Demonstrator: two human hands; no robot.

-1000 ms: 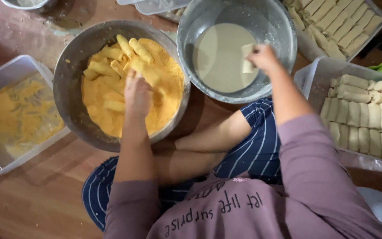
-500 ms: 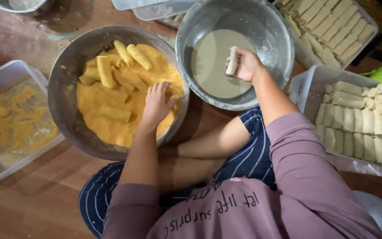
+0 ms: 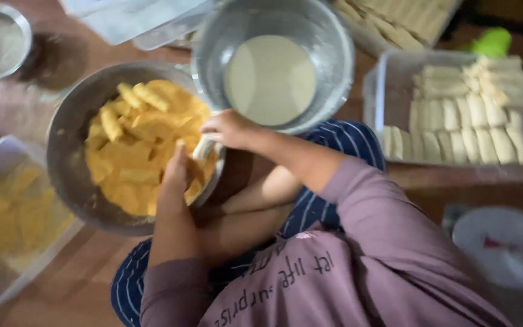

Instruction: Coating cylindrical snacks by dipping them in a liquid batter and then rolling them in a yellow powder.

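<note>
right hand (image 3: 228, 128) clamped on a pale roll (image 3: 203, 147) over the crumb-filled metal bowl (image 3: 68, 163), batter bowl (image 3: 334, 54) beside

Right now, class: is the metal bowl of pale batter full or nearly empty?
Nearly empty. In the batter bowl only a shallow pale pool covers the bottom, and the bare metal walls stand high around it.

A clear plastic tub (image 3: 394, 79) stood at the right, packed with rows of pale rolls. Another clear tub (image 3: 388, 18) of the same rolls sat at the top edge, partly cut off. At the left, a clear tub (image 3: 7, 266) held yellow crumbs. A clear lid (image 3: 134, 21) lay near the top left. No labels, signs or screens showed.
</note>
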